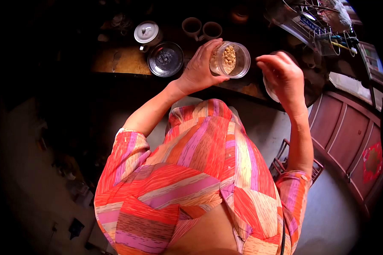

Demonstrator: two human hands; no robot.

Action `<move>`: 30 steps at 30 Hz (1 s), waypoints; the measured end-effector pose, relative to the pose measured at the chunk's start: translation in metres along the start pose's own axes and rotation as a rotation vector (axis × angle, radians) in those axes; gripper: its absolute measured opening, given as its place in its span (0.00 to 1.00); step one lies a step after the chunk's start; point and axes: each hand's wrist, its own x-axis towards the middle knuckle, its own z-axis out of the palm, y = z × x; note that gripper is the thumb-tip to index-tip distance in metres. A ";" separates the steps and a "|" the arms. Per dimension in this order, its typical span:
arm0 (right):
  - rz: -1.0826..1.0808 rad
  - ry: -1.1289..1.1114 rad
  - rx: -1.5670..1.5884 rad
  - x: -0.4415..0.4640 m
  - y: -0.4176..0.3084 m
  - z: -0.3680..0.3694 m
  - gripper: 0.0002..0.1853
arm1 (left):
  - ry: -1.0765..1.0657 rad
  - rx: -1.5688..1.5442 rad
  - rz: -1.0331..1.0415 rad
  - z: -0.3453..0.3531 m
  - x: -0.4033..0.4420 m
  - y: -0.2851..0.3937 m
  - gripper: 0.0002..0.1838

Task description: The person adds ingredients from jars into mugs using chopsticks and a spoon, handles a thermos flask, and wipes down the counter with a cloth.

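My left hand (201,68) is wrapped round a clear plastic jar (241,60), tilted with its open mouth toward the right. Pale, nut-like pieces (229,59) lie inside the jar. To the right of the jar's mouth and apart from it is my right hand (283,72), its fingers bent and the fingertips pinched together. Whatever they hold, if anything, is too small to make out. Behind and below my right hand, a pale round rim (270,89) shows in part.
On the dark wooden table (130,61) stand a lidded white mug (147,32), a round metal dish (165,59) and two cups (192,26). A wire rack (321,25) with utensils is at the upper right. A small chair (281,159) stands below my right arm.
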 end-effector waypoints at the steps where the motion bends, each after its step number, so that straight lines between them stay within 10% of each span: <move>1: -0.172 -0.020 -0.277 0.002 -0.001 0.006 0.08 | -0.008 0.017 -0.007 -0.002 -0.002 -0.001 0.52; 10: -0.233 -0.325 -0.767 0.013 -0.012 0.068 0.06 | -0.054 0.024 0.023 -0.003 -0.019 -0.005 0.52; 30: -0.253 -0.188 -0.452 0.022 -0.022 0.068 0.06 | 0.011 0.058 -0.027 -0.020 -0.027 -0.023 0.53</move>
